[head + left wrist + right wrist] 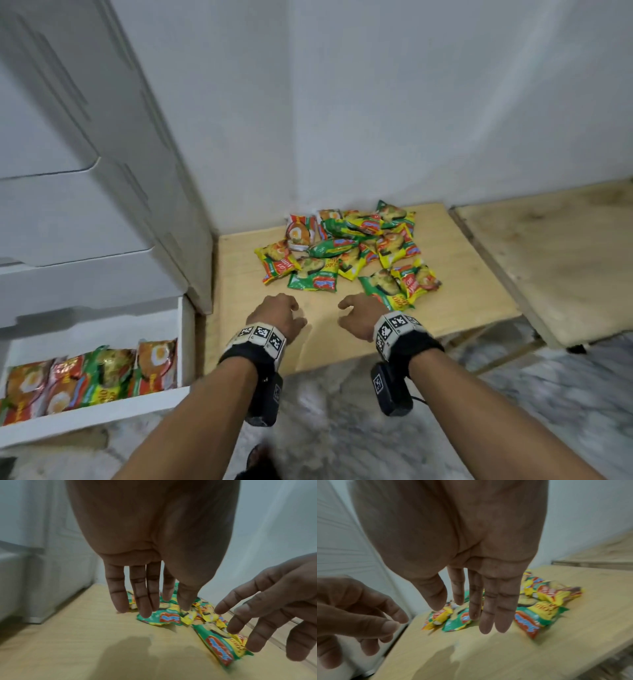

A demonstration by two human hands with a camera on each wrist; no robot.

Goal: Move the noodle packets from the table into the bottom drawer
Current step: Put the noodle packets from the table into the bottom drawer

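Observation:
Several green, yellow and red noodle packets [349, 251] lie heaped at the back of a low wooden table [239, 308]. Both hands hover side by side above the table's bare front part, just short of the heap. My left hand [281, 313] is empty, with fingers straight and pointing down [142, 601]. My right hand [359, 317] is empty too, its fingers extended [494, 615] near a green packet [383, 289]. The white bottom drawer [102, 409] stands pulled out at lower left and holds several packets [92, 377].
A tall white drawer cabinet [85, 205] rises left of the table, its upper drawers closed. A second wooden tabletop [555, 260] adjoins on the right. White walls meet in a corner behind the heap. Marble floor [342, 428] lies below my arms.

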